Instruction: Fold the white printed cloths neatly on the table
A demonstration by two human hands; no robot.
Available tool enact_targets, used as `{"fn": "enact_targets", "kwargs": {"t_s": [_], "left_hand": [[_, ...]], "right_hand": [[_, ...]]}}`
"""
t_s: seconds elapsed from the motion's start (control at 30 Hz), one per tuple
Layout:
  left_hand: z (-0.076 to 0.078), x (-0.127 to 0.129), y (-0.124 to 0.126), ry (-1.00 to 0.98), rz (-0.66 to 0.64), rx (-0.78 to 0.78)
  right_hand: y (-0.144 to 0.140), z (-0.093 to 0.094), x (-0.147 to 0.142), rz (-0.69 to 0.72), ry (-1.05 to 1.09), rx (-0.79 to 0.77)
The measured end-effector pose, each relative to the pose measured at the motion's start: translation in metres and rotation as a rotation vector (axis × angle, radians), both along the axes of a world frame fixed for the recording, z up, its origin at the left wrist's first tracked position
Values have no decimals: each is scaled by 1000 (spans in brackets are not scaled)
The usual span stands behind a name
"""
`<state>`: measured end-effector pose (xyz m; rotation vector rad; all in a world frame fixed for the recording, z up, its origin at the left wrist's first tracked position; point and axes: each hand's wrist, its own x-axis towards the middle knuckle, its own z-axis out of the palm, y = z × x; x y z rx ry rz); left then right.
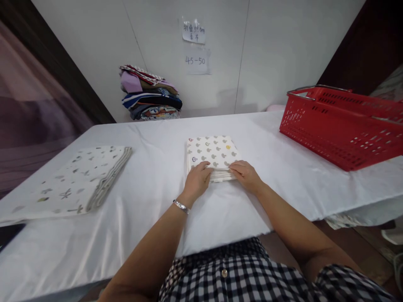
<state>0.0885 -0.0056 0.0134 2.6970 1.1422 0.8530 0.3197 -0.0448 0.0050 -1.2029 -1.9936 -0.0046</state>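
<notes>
In the middle of the white-covered table lies a folded white cloth (pixel 211 152) printed with small grey mushroom shapes and a few coloured ones. Its layers show along the near edge. My left hand (pixel 197 180), with a silver bracelet at the wrist, pinches the near left corner of the cloth. At the near right corner my right hand (pixel 247 175) grips the top layer between thumb and fingers. Both hands are closed on the cloth, which rests on the table.
A larger folded cloth (pixel 82 180) with a plant print lies at the left. Behind stands a pile of folded fabrics (pixel 151 94) by the wall. A red plastic basket (pixel 333 130) sits at the right. A dark flat object (pixel 11 235) is at the left edge.
</notes>
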Motion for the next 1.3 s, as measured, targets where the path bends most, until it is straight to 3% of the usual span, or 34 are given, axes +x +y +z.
{"fn": "enact_targets", "kwargs": {"t_s": [0.4,0.63,0.8,0.97,1.07,1.3], "left_hand": [[4,15,-2,157,37,60],[1,15,-1,89,11,99],[-1,13,-1,51,-7,95],[0,13,-1,24,-15,91],[1,12,-1,8,-15,71],[1,10,-2,37,-5,54]], "right_hand": [[2,1,-1,-17,-59,-17],[-8,6,-5,-10,-16,-14],[-10,12,-8,0,-133,31],[-5,7,-6,-85,-237,52],[-5,6,-6,-139,-226,63],[-11,10,-6,-88,-167,101]]}}
